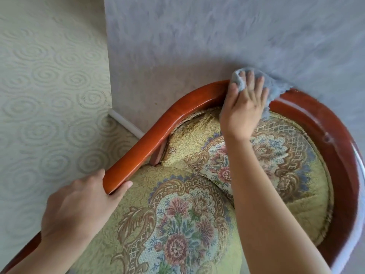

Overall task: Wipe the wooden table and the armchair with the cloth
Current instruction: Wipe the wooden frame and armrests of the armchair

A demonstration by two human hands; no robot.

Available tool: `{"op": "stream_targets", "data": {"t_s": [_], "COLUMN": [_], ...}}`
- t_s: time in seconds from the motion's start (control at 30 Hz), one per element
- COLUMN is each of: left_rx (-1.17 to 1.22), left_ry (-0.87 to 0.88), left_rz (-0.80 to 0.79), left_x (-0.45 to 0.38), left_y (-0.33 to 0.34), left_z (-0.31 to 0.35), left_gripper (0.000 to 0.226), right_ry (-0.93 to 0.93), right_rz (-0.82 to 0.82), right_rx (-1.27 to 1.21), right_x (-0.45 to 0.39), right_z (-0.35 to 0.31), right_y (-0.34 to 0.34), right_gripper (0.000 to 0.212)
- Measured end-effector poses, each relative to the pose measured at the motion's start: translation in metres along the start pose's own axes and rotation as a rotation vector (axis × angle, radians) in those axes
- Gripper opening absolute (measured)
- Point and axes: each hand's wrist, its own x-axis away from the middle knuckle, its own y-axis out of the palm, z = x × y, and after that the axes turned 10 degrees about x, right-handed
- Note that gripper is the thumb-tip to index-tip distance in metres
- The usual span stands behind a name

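Note:
The armchair has a curved, glossy red-brown wooden frame point(150, 135) and green floral cushions on its seat and back. My right hand point(244, 107) lies flat on a grey cloth point(276, 87), pressing it onto the top of the curved back rail. The cloth drapes over the rail on both sides of my fingers. My left hand point(79, 202) grips the front end of the left armrest, with the thumb over the wood. The wooden table is out of view.
The chair's back stands close against a grey textured wall point(197, 46). Pale carpet with a swirl pattern point(49, 95) lies to the left. A white skirting strip point(126, 123) runs along the wall's foot behind the armrest.

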Motion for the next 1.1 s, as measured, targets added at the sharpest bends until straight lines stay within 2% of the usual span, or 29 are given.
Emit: {"op": "stream_targets", "data": {"t_s": [0.07, 0.17, 0.27, 0.4, 0.47, 0.63, 0.73, 0.8, 1.0, 1.1], "left_rx": [0.001, 0.003, -0.004, -0.026, -0.043, -0.048, -0.045, -0.043, -0.035, -0.045], "left_ry": [0.006, 0.009, 0.004, -0.001, 0.0, 0.007, 0.016, 0.013, 0.015, 0.012], "left_rz": [-0.022, -0.021, -0.035, -0.05, -0.044, -0.035, -0.044, -0.043, -0.02, -0.015], "left_x": [0.003, 0.004, 0.005, 0.006, 0.006, 0.006, 0.006, 0.007, 0.006, 0.006], "left_y": [-0.002, -0.007, -0.011, -0.011, -0.011, -0.009, -0.008, -0.008, -0.005, -0.006], "left_z": [0.002, 0.006, 0.01, 0.01, 0.009, 0.008, 0.006, 0.006, 0.006, 0.006], "left_gripper": [0.058, 0.056, 0.055, 0.056, 0.058, 0.059, 0.059, 0.059, 0.06, 0.059], "right_ry": [-0.117, -0.4, -0.569, -0.799, -0.738, -0.296, -0.192, -0.199, -0.545, -0.608], "right_rz": [-0.046, -0.12, -0.186, -0.251, -0.237, -0.044, -0.045, -0.057, -0.24, -0.291], "right_rx": [-0.035, -0.119, -0.205, 0.025, 0.093, 0.053, 0.031, -0.009, -0.246, -0.378], "right_x": [0.017, 0.062, 0.092, 0.063, 0.036, -0.016, -0.012, 0.002, 0.108, 0.154], "right_z": [-0.028, -0.067, -0.077, -0.044, -0.023, 0.038, 0.028, 0.004, -0.068, -0.084], "right_y": [0.006, 0.016, 0.014, 0.008, 0.004, -0.009, -0.003, 0.002, 0.014, 0.011], "right_gripper": [0.045, 0.039, 0.036, 0.049, 0.052, 0.053, 0.05, 0.049, 0.041, 0.045]}}
